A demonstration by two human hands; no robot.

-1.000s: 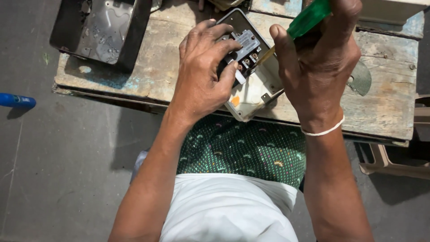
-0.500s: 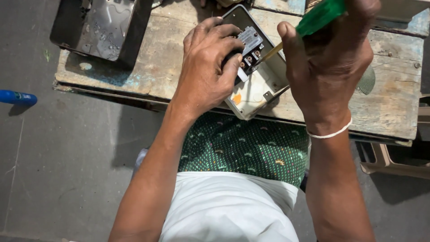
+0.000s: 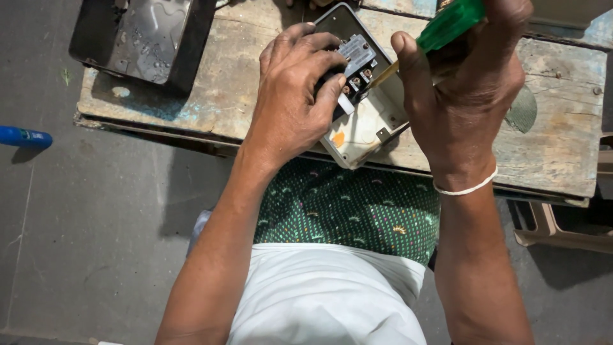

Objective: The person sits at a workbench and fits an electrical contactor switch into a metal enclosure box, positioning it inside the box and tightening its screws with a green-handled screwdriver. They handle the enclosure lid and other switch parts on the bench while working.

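On a worn wooden table (image 3: 211,96), seen from above, one person works with two bare hands on one open electrical box (image 3: 361,131). The box is pale inside, with dark walls, and lies tilted at the table's near edge, partly over the person's lap. One small grey terminal block (image 3: 356,56) with dark screw points sits in its upper part. One orange spot shows on the pale floor of the box.

The left hand (image 3: 295,96) lies over the box's left side. Its grip is clenched on the box and block: four fingers curl over the top and the thumb presses beside the block.

The right hand (image 3: 466,89) is closed around one screwdriver (image 3: 447,25) with a green handle. The brass-coloured shaft slants down and left from the fist, and its tip meets the screw points on the block. One thin white band (image 3: 465,189) circles the right wrist.

At the table's far left stands one dark metal tray (image 3: 143,38), dented and shiny inside, well apart from the hands. One round grey patch (image 3: 523,110) marks the wood to the right of the right hand.

Below the table's edge, the lap is covered by one green patterned cloth (image 3: 351,211), and a white shirt (image 3: 325,294) shows below it. On the grey floor (image 3: 96,223) at the left lies one blue cylinder (image 3: 24,137), cut off by the edge of view. One tan plastic object (image 3: 562,227) sits on the floor at the right, partly hidden under the table.
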